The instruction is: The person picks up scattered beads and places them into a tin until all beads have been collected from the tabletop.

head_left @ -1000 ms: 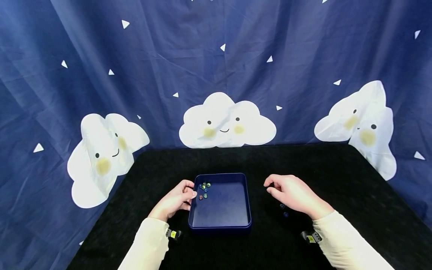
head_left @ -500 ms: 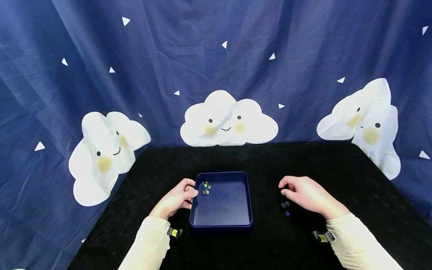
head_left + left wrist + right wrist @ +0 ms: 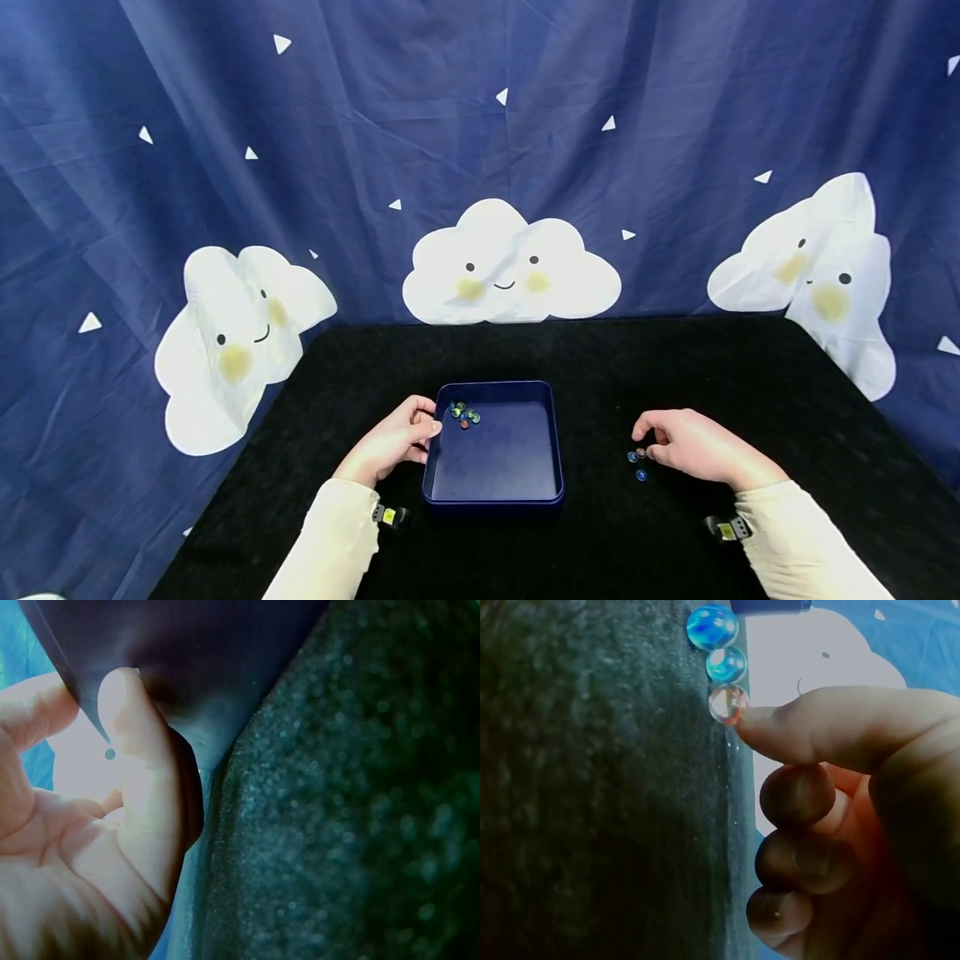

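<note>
A square dark blue tray [image 3: 495, 454] lies on the black cloth in the head view, with several glass marbles [image 3: 462, 414] gathered in its far left corner. My left hand [image 3: 393, 442] pinches the tray's left wall, thumb [image 3: 139, 750] on one face and fingers on the other. To the right of the tray, an orange-red marble [image 3: 728, 703] and two blue marbles [image 3: 713, 628] lie on the cloth. Beside them is my right hand [image 3: 697, 446], fingers curled and thumb and forefinger apart. Its thumb tip meets the orange-red marble in the right wrist view; no grip shows.
A black cloth [image 3: 600, 533] covers the table. Behind it hangs a blue curtain [image 3: 360, 100] printed with white clouds and triangles. Black wrist devices [image 3: 723, 529] sit at both cuffs.
My right hand has moved right and then slightly nearer, down to the loose marbles, and the orange-red one has come into view. Marbles in the tray have rolled a little. My left hand keeps its hold.
</note>
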Available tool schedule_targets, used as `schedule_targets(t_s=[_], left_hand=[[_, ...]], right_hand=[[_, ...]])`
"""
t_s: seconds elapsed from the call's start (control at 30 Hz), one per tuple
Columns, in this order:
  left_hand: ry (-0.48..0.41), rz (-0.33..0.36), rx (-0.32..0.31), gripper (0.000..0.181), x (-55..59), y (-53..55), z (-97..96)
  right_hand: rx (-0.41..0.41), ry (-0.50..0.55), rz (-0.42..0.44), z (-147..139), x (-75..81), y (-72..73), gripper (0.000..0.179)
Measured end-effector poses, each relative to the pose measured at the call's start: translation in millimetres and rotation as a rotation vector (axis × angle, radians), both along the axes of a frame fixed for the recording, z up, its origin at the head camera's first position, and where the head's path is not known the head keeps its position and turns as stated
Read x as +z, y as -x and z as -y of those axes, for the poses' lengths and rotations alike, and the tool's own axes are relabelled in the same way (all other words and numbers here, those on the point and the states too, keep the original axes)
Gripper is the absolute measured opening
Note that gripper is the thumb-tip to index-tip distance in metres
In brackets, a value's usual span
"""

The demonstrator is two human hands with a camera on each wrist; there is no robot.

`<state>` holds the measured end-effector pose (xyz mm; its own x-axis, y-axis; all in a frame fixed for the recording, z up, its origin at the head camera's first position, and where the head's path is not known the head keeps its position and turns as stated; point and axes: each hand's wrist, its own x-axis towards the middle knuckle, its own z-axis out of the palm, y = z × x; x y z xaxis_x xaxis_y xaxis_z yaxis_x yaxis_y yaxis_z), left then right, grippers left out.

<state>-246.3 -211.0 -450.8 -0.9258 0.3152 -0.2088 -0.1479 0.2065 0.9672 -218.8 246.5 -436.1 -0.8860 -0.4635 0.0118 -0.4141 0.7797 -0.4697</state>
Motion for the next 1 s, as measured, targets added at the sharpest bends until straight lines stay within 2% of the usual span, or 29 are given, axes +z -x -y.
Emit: schedule_targets(t_s=[0.4,0.7,1.0], left_hand=[[0.016,-0.009,-0.001,0.047,-1.7,1.8,1.4],[0.012,0.006,0.011,0.047,-2.6,1.7,2.0],[0.008,-0.002,0.011,0.046,-1.3,0.8,1.2]], right_hand=[[0.066,0.024,0.012,5.3,-4.4,-1.1,0.024],[0.023,0.006,0.016,4.3,-1.4,-0.3,0.022],[0.021,0.031,-0.037,5.6,0.1,1.4,0.02]])
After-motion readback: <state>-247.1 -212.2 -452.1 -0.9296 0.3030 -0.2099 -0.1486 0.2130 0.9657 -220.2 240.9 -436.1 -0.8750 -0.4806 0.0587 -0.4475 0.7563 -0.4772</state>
